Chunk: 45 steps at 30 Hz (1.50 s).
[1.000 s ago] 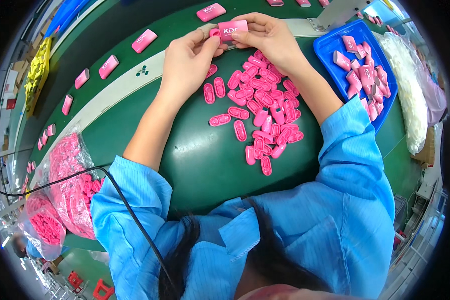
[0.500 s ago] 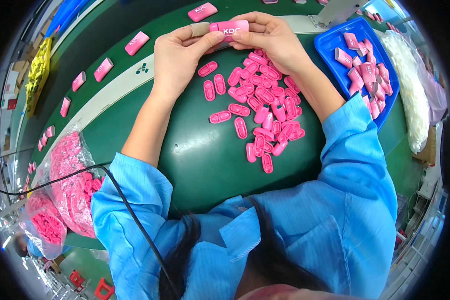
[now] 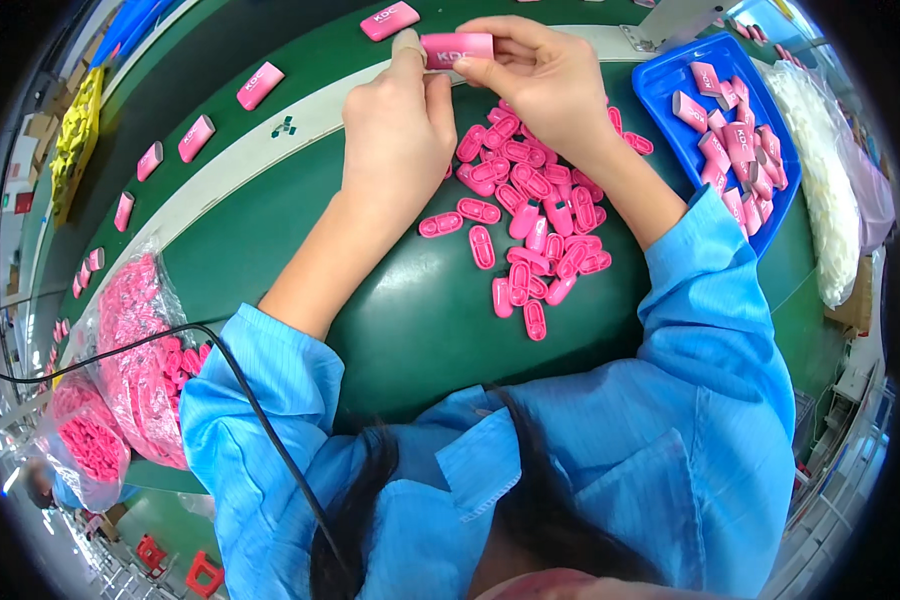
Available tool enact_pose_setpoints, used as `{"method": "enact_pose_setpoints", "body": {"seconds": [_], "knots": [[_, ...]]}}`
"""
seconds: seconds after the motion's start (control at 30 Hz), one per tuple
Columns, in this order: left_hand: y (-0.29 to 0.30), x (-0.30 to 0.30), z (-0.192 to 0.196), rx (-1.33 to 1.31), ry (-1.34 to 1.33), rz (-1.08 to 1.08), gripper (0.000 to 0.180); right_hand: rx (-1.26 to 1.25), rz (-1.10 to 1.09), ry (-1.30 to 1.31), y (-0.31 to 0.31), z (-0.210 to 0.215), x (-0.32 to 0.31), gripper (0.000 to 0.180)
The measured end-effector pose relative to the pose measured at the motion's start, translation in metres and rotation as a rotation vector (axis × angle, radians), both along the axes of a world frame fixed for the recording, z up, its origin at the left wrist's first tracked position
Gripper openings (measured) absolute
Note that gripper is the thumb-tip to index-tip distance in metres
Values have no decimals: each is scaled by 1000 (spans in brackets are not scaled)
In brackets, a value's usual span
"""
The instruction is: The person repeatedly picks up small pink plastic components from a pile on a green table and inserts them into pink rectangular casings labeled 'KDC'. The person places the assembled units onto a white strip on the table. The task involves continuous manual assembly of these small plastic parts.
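A pink flattened tube-shaped casing with white lettering is held level over the pale rail at the work surface's far edge. My right hand grips its right part, thumb on the near face and fingers behind. My left hand is at the casing's left end. Its index finger, wrapped in something beige, stretches up against that end; the thumb stands apart below, and the other fingers are hidden. Below both hands lies a loose pile of small pink oval caps, many with their hollow side up.
Beyond the rail, more pink casings lie in a spaced row on a green belt. At right stands a blue tray of casings, beside a bag of white pieces. Plastic bags of pink parts sit at left, crossed by a black cable.
My left hand has turned and shifted right, its thumb leaving the casing's face and its wrapped finger now upright at the end. The belt casings have shifted slightly leftward and down.
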<state>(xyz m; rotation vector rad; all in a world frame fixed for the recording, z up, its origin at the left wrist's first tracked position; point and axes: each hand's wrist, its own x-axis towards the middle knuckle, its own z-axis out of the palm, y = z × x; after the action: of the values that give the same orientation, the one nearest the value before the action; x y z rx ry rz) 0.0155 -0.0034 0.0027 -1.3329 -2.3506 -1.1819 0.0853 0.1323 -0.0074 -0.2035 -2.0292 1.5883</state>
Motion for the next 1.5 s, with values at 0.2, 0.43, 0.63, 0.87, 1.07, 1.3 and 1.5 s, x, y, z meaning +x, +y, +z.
{"method": "enact_pose_setpoints", "body": {"seconds": [0.2,0.43,0.63,0.87,1.07,1.3,1.5], "knots": [[5,-25,-13,145,-130,-63,43,-39,11,-71,12,6,-24,33],[-24,-52,8,-303,-56,-140,31,223,-50,-403,64,7,-83,28],[-19,-34,8,-490,-50,-194,25,1034,-249,-634,104,16,-94,25],[-7,-43,-2,-117,-696,-252,31,394,-157,-443,88,30,-48,23],[-3,-40,-18,287,-1067,-275,29,-114,262,-244,31,6,-8,35],[-3,-44,-9,-106,-385,-75,32,-301,146,-90,53,3,-6,28],[18,-26,-18,-130,101,-200,30,-225,62,-50,66,0,-4,22]]}}
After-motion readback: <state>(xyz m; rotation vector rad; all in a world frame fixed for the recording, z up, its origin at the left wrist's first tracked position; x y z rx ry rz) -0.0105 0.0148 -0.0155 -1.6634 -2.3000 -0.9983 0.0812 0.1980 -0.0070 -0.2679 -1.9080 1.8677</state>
